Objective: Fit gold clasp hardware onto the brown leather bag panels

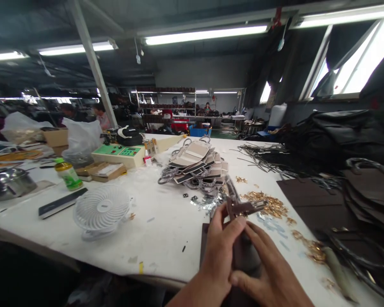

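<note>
A dark brown leather bag panel point(245, 256) is between my hands at the table's front edge, with a plastic-wrapped handle point(231, 188) rising from its far end. My left hand point(220, 243) closes on the panel's upper part, thumb on top near some small metal fittings. Against the other side rests my right hand point(269, 266), its fingers bent around the leather and its thumb lower down. Just beyond lie a heap of gold-coloured metal fittings point(272, 205) and a scatter of silver pieces point(209, 202). The fingertips under the leather are hidden.
A pile of beige and black bag panels with wrapped handles point(195, 158) lies ahead. To the left are a white fan point(102, 207), a dark flat box point(62, 203), a bottle point(68, 174) and a cream machine point(119, 155). Brown panels point(307, 202) and black straps point(265, 157) lie right.
</note>
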A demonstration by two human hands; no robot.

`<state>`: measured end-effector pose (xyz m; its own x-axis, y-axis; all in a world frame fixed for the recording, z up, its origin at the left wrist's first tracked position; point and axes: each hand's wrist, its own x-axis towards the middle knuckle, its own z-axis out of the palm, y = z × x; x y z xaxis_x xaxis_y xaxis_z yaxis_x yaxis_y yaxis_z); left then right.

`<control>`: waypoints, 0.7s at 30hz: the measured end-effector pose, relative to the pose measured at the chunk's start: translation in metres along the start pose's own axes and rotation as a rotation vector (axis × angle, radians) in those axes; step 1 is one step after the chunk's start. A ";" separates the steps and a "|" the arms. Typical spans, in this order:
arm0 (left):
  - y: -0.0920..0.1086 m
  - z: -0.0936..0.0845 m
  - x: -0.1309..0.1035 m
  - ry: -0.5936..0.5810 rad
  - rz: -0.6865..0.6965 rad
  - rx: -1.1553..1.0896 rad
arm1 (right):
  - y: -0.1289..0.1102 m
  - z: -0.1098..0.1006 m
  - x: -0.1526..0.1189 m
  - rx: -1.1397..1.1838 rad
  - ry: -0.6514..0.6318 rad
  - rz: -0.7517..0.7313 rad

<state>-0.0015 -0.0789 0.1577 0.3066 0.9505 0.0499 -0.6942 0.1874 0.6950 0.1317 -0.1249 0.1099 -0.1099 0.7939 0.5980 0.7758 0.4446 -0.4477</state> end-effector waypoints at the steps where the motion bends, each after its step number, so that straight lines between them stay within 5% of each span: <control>1: 0.002 0.011 -0.005 -0.045 0.005 -0.021 | -0.004 -0.011 0.005 0.023 0.017 0.020; 5: 0.002 0.033 -0.014 -0.213 0.032 0.007 | -0.002 -0.053 0.016 0.134 0.010 0.223; 8: -0.004 0.018 -0.008 -0.253 0.057 0.281 | 0.024 -0.079 0.018 0.263 -0.076 0.453; 11: -0.011 -0.028 0.002 -0.201 0.047 0.707 | 0.063 -0.096 0.010 0.347 -0.223 0.623; 16: -0.031 -0.131 0.007 0.067 0.300 1.387 | 0.124 -0.118 -0.017 0.407 -0.320 0.779; 21: -0.058 -0.195 0.008 0.066 0.383 1.696 | 0.136 -0.141 0.004 0.773 -0.249 1.030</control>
<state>-0.0856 -0.0341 -0.0217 0.2469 0.8912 0.3806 0.6946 -0.4366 0.5717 0.3248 -0.1193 0.1453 0.1398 0.9279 -0.3457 0.0276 -0.3527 -0.9353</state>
